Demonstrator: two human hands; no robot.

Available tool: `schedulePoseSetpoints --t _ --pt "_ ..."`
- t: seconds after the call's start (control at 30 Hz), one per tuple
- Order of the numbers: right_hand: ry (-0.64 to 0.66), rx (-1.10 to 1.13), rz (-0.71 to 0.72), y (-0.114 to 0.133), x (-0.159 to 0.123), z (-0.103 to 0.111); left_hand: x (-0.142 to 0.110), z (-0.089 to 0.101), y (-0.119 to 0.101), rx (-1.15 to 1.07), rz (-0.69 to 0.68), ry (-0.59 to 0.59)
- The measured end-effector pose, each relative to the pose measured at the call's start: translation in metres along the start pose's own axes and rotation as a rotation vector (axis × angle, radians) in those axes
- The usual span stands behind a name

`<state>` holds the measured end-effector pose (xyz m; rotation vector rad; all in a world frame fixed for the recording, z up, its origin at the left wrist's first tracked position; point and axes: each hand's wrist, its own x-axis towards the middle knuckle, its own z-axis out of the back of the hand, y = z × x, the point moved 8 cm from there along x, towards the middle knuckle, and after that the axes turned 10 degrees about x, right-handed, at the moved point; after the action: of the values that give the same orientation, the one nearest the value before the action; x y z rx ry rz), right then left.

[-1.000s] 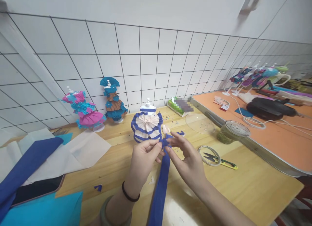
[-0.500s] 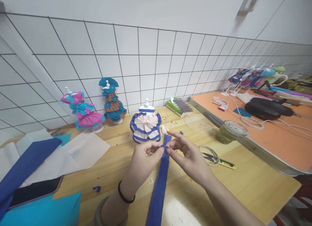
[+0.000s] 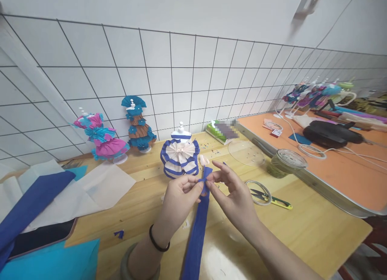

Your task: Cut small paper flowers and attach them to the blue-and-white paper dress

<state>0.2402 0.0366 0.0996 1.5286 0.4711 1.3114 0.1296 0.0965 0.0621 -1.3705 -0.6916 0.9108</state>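
Pinching a blue piece in a nearly closed thumb-and-finger grip of both left hand and right hand, at the strip's far end, near the dress.

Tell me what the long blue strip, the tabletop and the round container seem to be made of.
Long blue strip: probably crepe paper, matte, with faint creases.
Tabletop: wood or wood-look laminate, glossy; it shows grain and a bright reflection.
Round container: plastic or glass, shiny; it looks see-through.
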Motion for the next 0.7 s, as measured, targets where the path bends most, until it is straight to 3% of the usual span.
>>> schedulePoseSetpoints --t 0.33,0.53,0.7 --pt "0.044 -0.247 0.247 0.019 -0.010 -0.009 -0.003 0.004 -0.009 0.019 0.016 -0.049" --pt "0.158 -0.389 0.333 0.020 -0.016 -0.019 -0.006 0.006 -0.010 0.073 -0.061 -0.101" --pt "0.133 -0.333 0.282 0.015 -0.014 -0.016 -0.006 0.011 -0.012 0.055 -0.037 -0.145"
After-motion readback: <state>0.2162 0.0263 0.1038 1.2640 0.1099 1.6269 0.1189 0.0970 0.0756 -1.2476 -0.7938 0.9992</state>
